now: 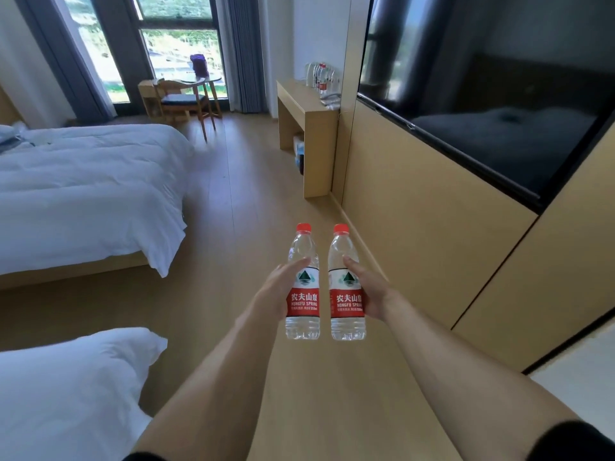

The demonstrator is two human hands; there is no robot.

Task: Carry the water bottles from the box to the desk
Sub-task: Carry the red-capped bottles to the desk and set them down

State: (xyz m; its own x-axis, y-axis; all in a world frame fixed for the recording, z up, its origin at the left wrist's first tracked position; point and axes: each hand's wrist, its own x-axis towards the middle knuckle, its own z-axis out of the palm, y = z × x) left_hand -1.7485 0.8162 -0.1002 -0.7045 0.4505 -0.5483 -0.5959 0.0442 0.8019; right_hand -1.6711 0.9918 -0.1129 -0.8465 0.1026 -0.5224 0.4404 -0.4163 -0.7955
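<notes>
Wooden flooring (239, 194) runs ahead between a white bed (83, 181) on the left and a pale wood wall panel (416, 227) on the right, where a dark television screen (499, 104) hangs. Nothing lies on the strip of floor between the person and the desk (307, 111), which stands against the right wall further down the room. Several water bottles (321, 76) already stand on its top near the wall, and some packaged items sit on the floor under it, too blurred to name. Beyond the bed, a wooden chair (186, 98) and a small round table (203, 78) stand by the window (176, 44). A white pillow (73, 387) fills the lower left corner.

Both arms reach forward over the floor. The left hand (276, 291) grips the left bottle (303, 287) around its label, thumb across the front. The right hand (369, 291) grips the right bottle (346, 287) the same way. Both bottles are clear plastic, full of water, upright, with red caps and red-and-white labels carrying Chinese characters and "NONGFU SPRING". They are held just beside each other, well short of the desk.
</notes>
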